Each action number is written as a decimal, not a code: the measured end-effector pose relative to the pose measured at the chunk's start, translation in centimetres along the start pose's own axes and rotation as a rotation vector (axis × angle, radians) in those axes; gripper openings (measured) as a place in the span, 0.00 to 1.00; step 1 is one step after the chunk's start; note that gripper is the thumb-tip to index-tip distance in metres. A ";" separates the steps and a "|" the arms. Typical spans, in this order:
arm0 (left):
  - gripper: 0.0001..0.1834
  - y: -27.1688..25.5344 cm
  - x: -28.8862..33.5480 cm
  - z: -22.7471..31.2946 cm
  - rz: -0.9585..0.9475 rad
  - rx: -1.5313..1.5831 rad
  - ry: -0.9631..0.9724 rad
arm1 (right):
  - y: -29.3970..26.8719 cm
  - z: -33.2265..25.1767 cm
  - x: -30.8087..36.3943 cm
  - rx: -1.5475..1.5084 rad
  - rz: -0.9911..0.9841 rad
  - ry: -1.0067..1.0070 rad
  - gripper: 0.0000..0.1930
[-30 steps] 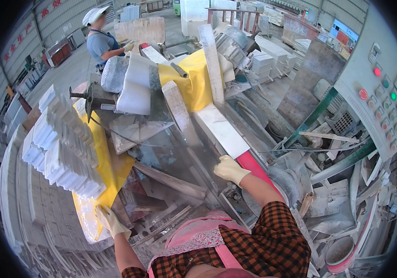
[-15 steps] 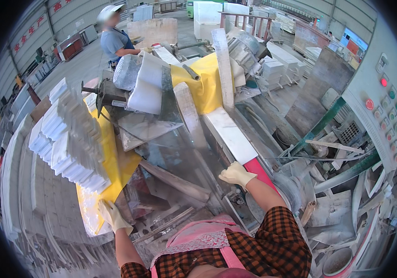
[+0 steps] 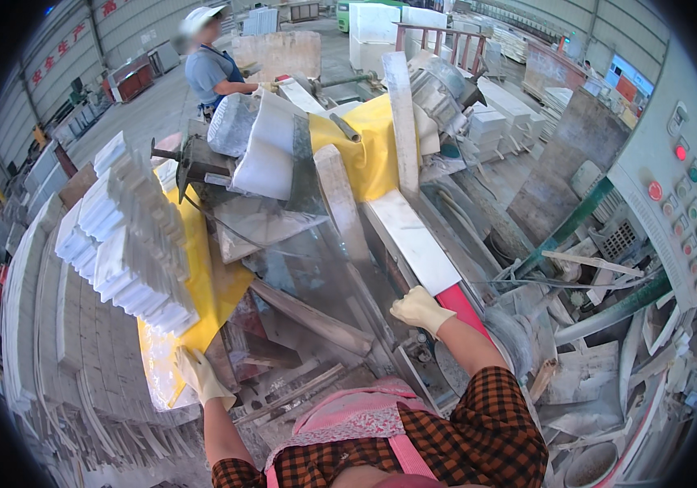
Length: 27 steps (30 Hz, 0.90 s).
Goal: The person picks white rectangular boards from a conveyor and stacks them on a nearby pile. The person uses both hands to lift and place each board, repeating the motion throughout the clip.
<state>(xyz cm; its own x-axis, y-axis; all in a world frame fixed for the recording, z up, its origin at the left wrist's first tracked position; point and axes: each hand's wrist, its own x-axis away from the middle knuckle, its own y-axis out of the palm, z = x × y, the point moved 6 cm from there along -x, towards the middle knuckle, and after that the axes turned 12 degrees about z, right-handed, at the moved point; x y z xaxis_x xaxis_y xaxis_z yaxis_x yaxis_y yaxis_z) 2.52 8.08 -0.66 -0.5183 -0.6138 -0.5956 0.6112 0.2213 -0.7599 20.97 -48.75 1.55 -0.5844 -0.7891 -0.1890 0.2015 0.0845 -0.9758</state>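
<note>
The left hand, in a cream glove, is spread fairly flat, fingers extended and close together, touching the near end of a bright yellow plastic sheet; no object shows in its grasp. Just beyond it on that sheet stands a stepped stack of thin white stone strips. The right hand, gloved alike, is curled into a loose fist with nothing visible inside; its palm is hidden. Just to its right runs a flat red conveyor belt, and ahead of it a long white stone slab lies along this belt, its far end beside a draped yellow cover. Between the hands, slightly forward, lies a worn wooden plank. Well to the right hand's right hangs a pale grey control panel with coloured buttons.
</note>
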 end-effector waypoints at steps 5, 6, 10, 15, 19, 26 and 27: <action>0.26 0.0 0.0 0.1 -0.012 0.026 0.003 | 0.4 0.0 0.1 0.028 -0.023 -0.037 0.13; 0.26 -0.1 0.0 0.1 -0.017 0.025 0.003 | 0.4 0.0 0.1 0.032 -0.019 -0.032 0.13; 0.26 -0.4 0.0 0.4 -0.034 0.033 0.014 | 0.1 -0.2 0.0 0.050 -0.002 -0.023 0.13; 0.22 -0.8 0.0 0.6 0.061 0.041 0.058 | 0.2 -0.1 0.1 0.059 -0.031 -0.002 0.11; 0.22 -0.6 0.1 0.5 0.074 0.040 0.072 | 0.0 -0.2 0.1 0.042 0.018 -0.039 0.13; 0.25 -0.7 0.0 0.6 -0.009 0.056 0.019 | 0.4 -0.1 0.2 0.049 -0.015 0.018 0.11; 0.26 -0.8 0.0 0.6 -0.016 0.069 0.012 | 0.4 -0.1 0.2 0.050 -0.005 0.013 0.10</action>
<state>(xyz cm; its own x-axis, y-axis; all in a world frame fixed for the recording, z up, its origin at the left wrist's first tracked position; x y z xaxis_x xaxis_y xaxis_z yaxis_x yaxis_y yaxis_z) 2.40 7.48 0.12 -0.5351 -0.6080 -0.5866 0.6421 0.1585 -0.7500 20.85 -48.75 1.10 -0.5955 -0.7815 -0.1858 0.2374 0.0498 -0.9701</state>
